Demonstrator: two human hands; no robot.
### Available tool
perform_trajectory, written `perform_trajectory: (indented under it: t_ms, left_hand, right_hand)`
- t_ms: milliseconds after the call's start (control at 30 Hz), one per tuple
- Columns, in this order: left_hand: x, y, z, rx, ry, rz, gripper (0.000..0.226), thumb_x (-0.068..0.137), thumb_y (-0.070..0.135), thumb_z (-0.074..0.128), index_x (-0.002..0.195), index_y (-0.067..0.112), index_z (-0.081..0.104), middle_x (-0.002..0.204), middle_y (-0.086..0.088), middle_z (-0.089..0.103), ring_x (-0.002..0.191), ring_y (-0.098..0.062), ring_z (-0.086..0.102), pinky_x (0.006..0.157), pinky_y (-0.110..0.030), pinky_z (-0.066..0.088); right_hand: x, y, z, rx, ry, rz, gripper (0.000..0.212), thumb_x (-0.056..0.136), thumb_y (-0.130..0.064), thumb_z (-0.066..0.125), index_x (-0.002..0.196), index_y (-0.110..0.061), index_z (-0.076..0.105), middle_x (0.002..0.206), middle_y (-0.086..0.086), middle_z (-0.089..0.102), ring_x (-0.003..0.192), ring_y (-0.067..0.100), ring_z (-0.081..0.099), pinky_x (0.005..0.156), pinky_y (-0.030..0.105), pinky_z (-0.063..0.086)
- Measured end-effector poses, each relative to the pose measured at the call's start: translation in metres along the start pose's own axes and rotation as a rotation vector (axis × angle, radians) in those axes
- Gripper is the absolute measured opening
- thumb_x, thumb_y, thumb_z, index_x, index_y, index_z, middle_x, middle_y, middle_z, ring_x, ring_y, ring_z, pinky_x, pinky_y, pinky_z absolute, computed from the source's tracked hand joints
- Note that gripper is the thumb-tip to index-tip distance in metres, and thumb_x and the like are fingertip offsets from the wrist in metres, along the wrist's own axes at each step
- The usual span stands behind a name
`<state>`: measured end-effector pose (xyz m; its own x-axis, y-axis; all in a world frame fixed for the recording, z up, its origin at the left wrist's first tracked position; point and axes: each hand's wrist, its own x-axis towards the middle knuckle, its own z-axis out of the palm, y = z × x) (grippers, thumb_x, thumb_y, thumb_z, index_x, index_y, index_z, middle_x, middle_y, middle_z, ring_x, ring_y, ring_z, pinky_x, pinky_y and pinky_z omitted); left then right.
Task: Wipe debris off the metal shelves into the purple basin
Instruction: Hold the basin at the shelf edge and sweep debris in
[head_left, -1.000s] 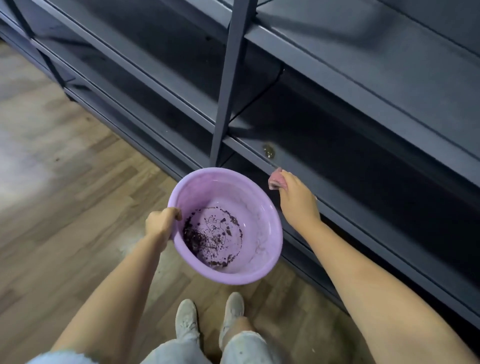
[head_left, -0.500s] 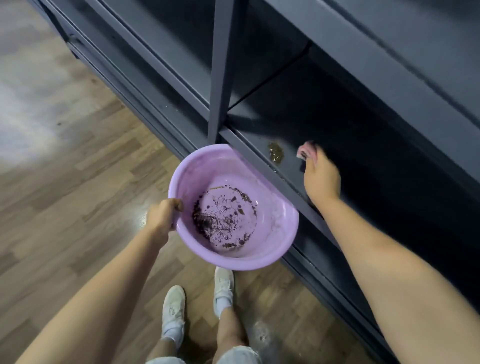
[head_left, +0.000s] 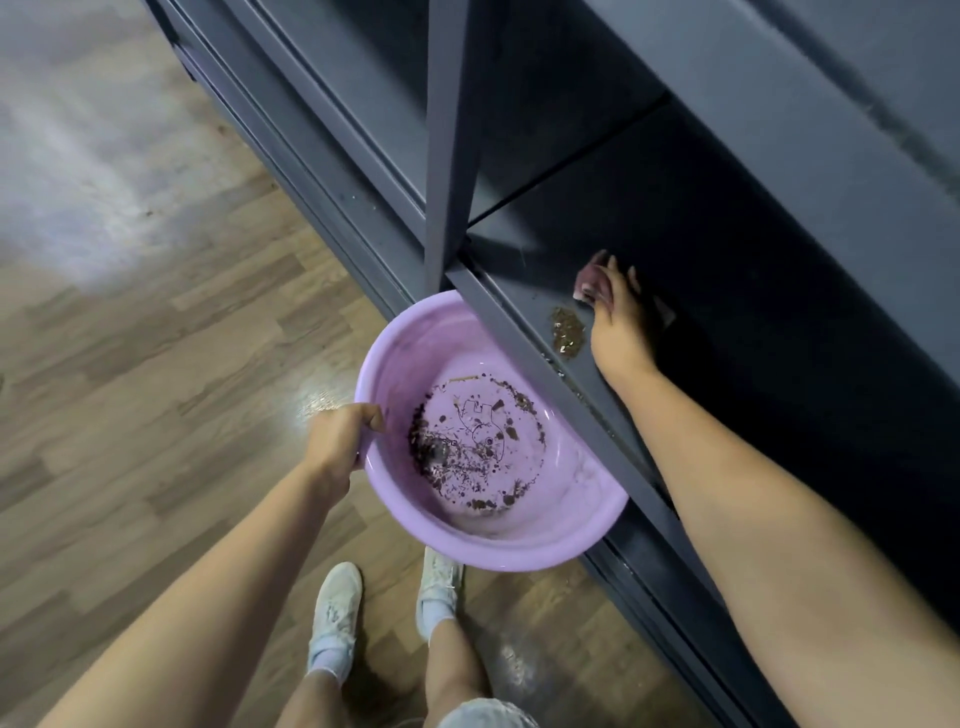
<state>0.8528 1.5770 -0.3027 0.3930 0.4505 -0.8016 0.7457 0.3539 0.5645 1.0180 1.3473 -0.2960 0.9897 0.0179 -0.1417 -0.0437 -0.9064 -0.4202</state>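
The small heap of brown debris (head_left: 566, 332) lies on the dark metal shelf (head_left: 691, 291), close to its front lip, and everything about the coming sweep hangs on where it sits: between the cloth and the basin. The right hand (head_left: 615, 322) is on the shelf just beside the heap, on its far, inward side, with a pink cloth (head_left: 592, 283) pressed under its fingers; the grip looks curled around the cloth, though only a corner of the fabric shows past the knuckles. From that grip the heap lies toward the shelf's edge and a little toward the person, so I judge a short pull outward would carry it over the lip.

Below that lip waits the purple basin (head_left: 405, 358), tilted toward the person and tucked with its far rim under the shelf's front edge. The left hand (head_left: 340, 441) holds it by the near-left rim, fingers hooked over the rim. Dark crumbs already speckle its bottom.

The heap runs slightly long along the shelf edge, so a stroke across it, straight toward the basin, seems to fit best. A few loose specks sit along the lip itself, right of the heap, above the basin's right side; whether they would fall inside I cannot tell. The right hand is plainly the nearer one to the heap.
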Motion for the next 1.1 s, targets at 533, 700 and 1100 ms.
perform_trajectory:
  t_ms: [533,700,1100]
  left_hand:
    - [-0.005,0.012,0.013,-0.028,-0.021,0.025,0.018,0.072,-0.009,0.047,0.060,0.004,0.050,0.047,-0.003,0.042,0.034,-0.014,0.040,0.034,-0.013,0.028]
    - [-0.006,0.010,0.012,-0.040,-0.015,0.031,0.019,0.072,-0.010,0.047,0.059,0.003,0.050,0.039,0.000,0.042,0.027,-0.010,0.039,0.031,-0.011,0.027]
    - [-0.002,0.010,0.014,-0.026,-0.037,0.031,0.012,0.070,-0.008,0.049,0.065,0.001,0.055,0.060,-0.009,0.049,0.047,-0.022,0.044,0.033,-0.013,0.031]
  right_hand:
    - [-0.100,-0.029,0.021,0.065,-0.262,-0.620,0.063,0.078,0.021,0.047,0.134,-0.005,0.049,0.142,0.008,0.046,0.135,0.026,0.038,0.114,0.034,0.008]
    - [-0.061,-0.015,-0.006,-0.003,-0.041,-0.594,0.046,0.084,0.002,0.045,0.129,0.002,0.053,0.136,0.016,0.052,0.129,0.035,0.045,0.113,0.033,0.019]
    - [-0.064,-0.041,0.028,-0.106,-0.086,-0.598,0.052,0.083,0.005,0.050,0.133,-0.008,0.052,0.143,0.009,0.045,0.134,0.031,0.040,0.112,0.030,0.012]
